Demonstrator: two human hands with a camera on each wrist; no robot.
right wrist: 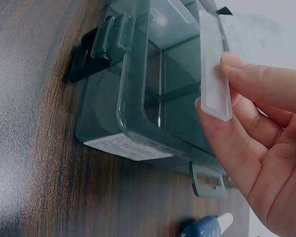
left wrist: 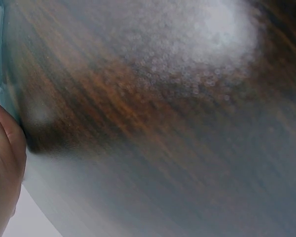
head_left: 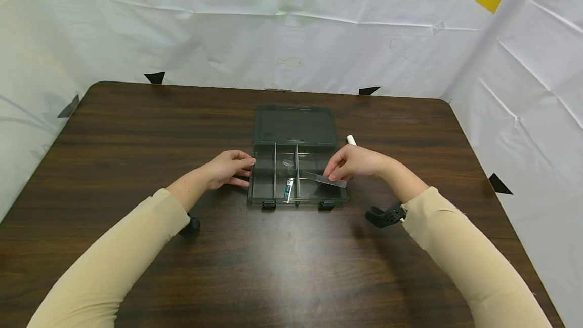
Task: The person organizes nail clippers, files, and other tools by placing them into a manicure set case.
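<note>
A dark translucent organizer box (head_left: 278, 194) lies open at the table's middle, its lid (head_left: 295, 124) folded back flat. Fixed dividers split it into compartments, and a small white-and-teal item (head_left: 289, 189) lies in one near the front. My left hand (head_left: 230, 167) holds the box's left wall between curled fingers and thumb. My right hand (head_left: 333, 173) pinches a clear plastic divider strip (head_left: 324, 179) above the right compartment. In the right wrist view the divider strip (right wrist: 213, 74) sits between thumb and fingers beside the box (right wrist: 138, 98). The left wrist view is blurred, showing only my palm's edge (left wrist: 5, 163).
A white-capped marker (head_left: 351, 139) lies on the table just behind my right hand; the marker's blue body (right wrist: 207, 228) shows in the right wrist view. Two latches (head_left: 268, 205) stick out from the box's front. The dark wooden table (head_left: 291, 267) is ringed by white sheeting.
</note>
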